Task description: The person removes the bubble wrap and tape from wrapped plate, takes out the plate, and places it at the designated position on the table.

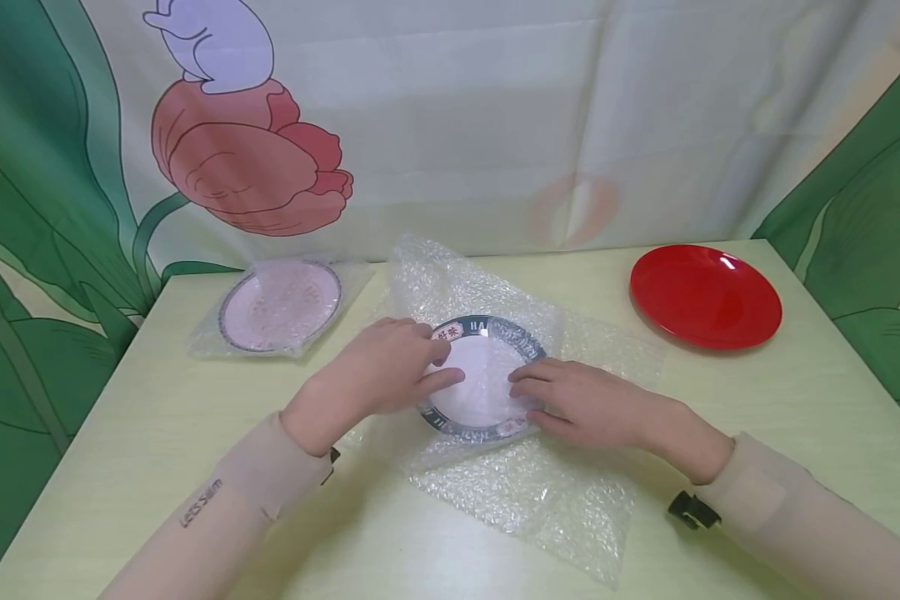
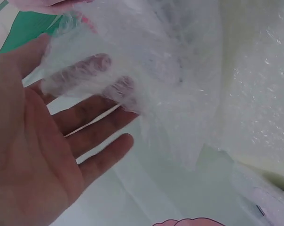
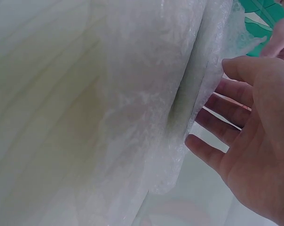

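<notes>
A white plate (image 1: 468,383) with a dark green lettered rim lies on a sheet of bubble wrap (image 1: 525,500), part of which is folded over its right side. My left hand (image 1: 378,362) is at the plate's left rim. In the left wrist view, bubble wrap (image 2: 165,84) covers some of its loosely extended fingers (image 2: 102,125). At the plate's right edge, my right hand (image 1: 592,404) touches the folded wrap with its fingertips. The right wrist view shows its fingers (image 3: 226,115) spread, not curled, against the wrap (image 3: 137,94).
Towards the back left of the table (image 1: 157,433) lies another plate (image 1: 281,304), wrapped in bubble wrap, with a blue-patterned rim. A bare red plate (image 1: 705,296) sits at the back right. Behind the table hangs a printed curtain (image 1: 450,125).
</notes>
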